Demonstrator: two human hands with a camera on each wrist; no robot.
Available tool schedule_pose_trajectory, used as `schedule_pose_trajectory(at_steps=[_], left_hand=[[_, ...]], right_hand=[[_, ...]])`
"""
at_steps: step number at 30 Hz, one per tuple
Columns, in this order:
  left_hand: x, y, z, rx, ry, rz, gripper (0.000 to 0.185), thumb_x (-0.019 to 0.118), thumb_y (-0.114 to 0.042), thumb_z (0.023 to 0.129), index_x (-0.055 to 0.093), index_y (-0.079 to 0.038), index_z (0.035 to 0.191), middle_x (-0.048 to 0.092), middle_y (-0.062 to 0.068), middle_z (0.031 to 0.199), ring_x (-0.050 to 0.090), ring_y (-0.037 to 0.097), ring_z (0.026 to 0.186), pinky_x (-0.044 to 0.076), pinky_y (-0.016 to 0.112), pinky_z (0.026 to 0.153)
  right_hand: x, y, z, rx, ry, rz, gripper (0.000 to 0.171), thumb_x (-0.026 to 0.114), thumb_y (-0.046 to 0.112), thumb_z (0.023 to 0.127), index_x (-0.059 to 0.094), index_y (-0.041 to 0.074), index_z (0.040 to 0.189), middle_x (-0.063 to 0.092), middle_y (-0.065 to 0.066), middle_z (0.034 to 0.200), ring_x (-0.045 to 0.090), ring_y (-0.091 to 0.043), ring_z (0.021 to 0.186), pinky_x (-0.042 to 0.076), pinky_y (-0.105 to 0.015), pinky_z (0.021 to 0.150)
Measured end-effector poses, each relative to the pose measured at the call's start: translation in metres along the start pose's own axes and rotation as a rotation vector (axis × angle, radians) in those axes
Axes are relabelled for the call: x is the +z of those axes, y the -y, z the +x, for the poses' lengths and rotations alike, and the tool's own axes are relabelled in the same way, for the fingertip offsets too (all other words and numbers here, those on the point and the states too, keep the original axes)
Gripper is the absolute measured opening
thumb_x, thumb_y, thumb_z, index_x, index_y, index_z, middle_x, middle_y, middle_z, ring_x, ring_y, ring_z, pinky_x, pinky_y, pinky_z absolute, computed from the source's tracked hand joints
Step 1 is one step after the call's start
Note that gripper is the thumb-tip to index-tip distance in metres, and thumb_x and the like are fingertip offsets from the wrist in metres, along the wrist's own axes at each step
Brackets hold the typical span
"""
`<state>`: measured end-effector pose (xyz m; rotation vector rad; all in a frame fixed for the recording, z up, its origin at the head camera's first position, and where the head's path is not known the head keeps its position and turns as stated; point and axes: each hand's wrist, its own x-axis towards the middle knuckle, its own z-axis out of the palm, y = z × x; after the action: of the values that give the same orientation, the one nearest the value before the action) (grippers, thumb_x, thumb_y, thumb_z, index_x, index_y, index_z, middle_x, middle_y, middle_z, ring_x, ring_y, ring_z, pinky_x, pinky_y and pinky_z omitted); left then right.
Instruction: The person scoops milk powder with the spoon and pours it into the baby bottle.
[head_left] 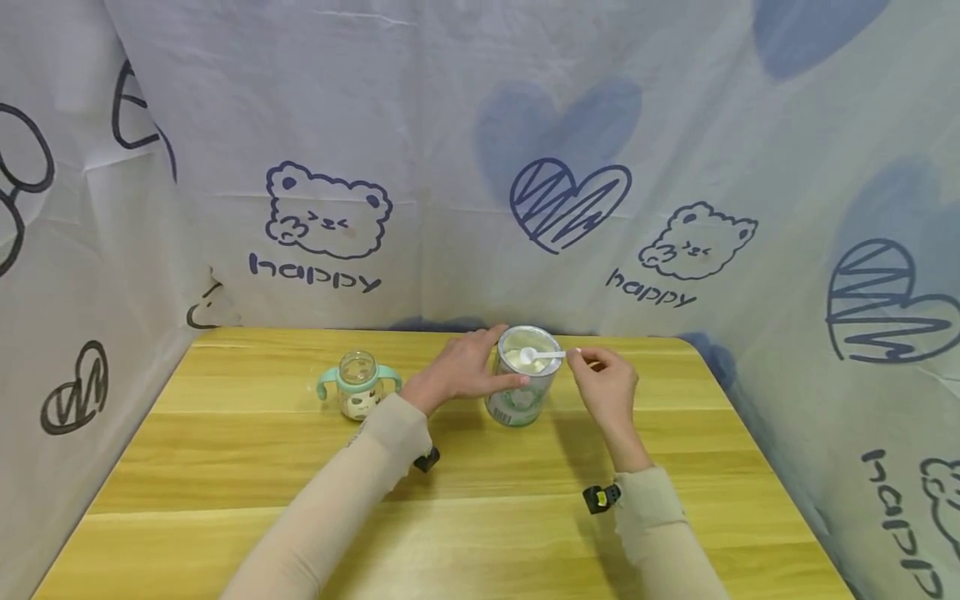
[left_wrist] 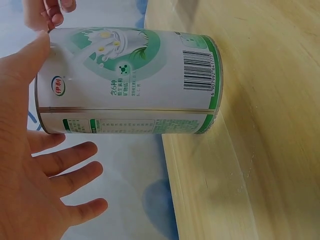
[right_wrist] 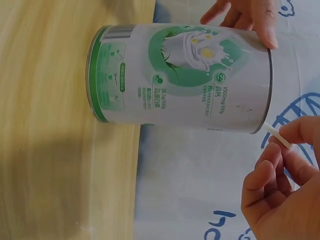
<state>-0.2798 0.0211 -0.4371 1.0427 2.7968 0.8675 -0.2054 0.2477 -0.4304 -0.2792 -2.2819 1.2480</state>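
An open milk powder can [head_left: 517, 400], white and green, stands upright on the table with pale powder inside. My left hand [head_left: 468, 365] holds it near the rim, thumb on the near side and fingers round the far side; in the left wrist view the other fingers [left_wrist: 75, 167] spread out past the can. My right hand [head_left: 606, 387] pinches the handle of a small white scoop [head_left: 531, 356], whose bowl is over the can's mouth. In the right wrist view only the end of the scoop's handle [right_wrist: 278, 136] shows past the rim.
Left of the can stands a clear baby bottle [head_left: 361, 400] with mint-green handles and an open top. Printed cloth [head_left: 442, 167] hangs behind and beside the wooden table [head_left: 480, 533]. A dark wrist camera [head_left: 600, 498] sits by the right sleeve.
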Motion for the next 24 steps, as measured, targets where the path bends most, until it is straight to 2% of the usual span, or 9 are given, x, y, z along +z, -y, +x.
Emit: schedule_pose_trajectory(at_steps=[5,9,11,16,20,24], left_hand=[[0.001,0.001,0.001,0.012,-0.009,-0.012,0.094,0.069,-0.068,0.092,0.04,-0.012,0.161,0.065,0.014,0.141,0.065,0.033,0.126,0.056,0.052,0.104],[0.004,0.003,0.002,0.026,-0.017,-0.019,0.089,0.068,-0.068,0.093,0.043,-0.013,0.159,0.068,0.011,0.133,0.067,0.03,0.119,0.059,0.05,0.099],[0.004,0.003,0.003,0.03,-0.019,-0.022,0.088,0.068,-0.067,0.093,0.043,-0.013,0.158,0.069,0.01,0.13,0.067,0.029,0.116,0.059,0.049,0.097],[0.002,0.001,0.002,0.036,-0.015,-0.049,0.085,0.068,-0.065,0.093,0.045,-0.014,0.157,0.07,0.008,0.128,0.067,0.027,0.114,0.059,0.048,0.095],[0.001,0.001,0.002,0.038,-0.015,-0.059,0.083,0.069,-0.064,0.094,0.046,-0.015,0.156,0.07,0.006,0.126,0.067,0.026,0.113,0.059,0.047,0.095],[0.001,0.001,0.003,0.038,-0.015,-0.065,0.081,0.069,-0.064,0.093,0.048,-0.016,0.155,0.07,0.006,0.129,0.066,0.026,0.115,0.059,0.048,0.096]], right_hand=[[0.005,0.002,0.001,-0.198,0.041,-0.09,0.018,0.078,0.015,0.091,0.082,-0.002,0.093,0.075,-0.019,0.09,0.066,-0.027,0.075,0.051,-0.021,0.063],[0.009,0.004,0.0,-0.327,0.072,-0.184,0.017,0.076,0.015,0.091,0.082,-0.001,0.093,0.074,-0.016,0.087,0.068,-0.03,0.073,0.054,-0.03,0.064],[0.01,0.006,0.001,-0.35,0.095,-0.241,0.018,0.074,0.016,0.091,0.083,0.0,0.094,0.073,-0.014,0.086,0.066,-0.027,0.071,0.052,-0.032,0.064],[0.008,0.014,0.003,-0.322,0.172,-0.345,0.02,0.071,0.017,0.09,0.081,0.0,0.095,0.071,-0.012,0.086,0.059,-0.024,0.07,0.048,-0.034,0.065],[0.006,0.02,0.006,-0.343,0.204,-0.41,0.019,0.072,0.016,0.089,0.081,-0.001,0.093,0.07,-0.013,0.087,0.061,-0.027,0.072,0.052,-0.042,0.068],[0.006,0.022,0.007,-0.375,0.205,-0.468,0.019,0.072,0.016,0.091,0.081,-0.001,0.096,0.071,-0.013,0.089,0.064,-0.028,0.074,0.054,-0.044,0.067]])
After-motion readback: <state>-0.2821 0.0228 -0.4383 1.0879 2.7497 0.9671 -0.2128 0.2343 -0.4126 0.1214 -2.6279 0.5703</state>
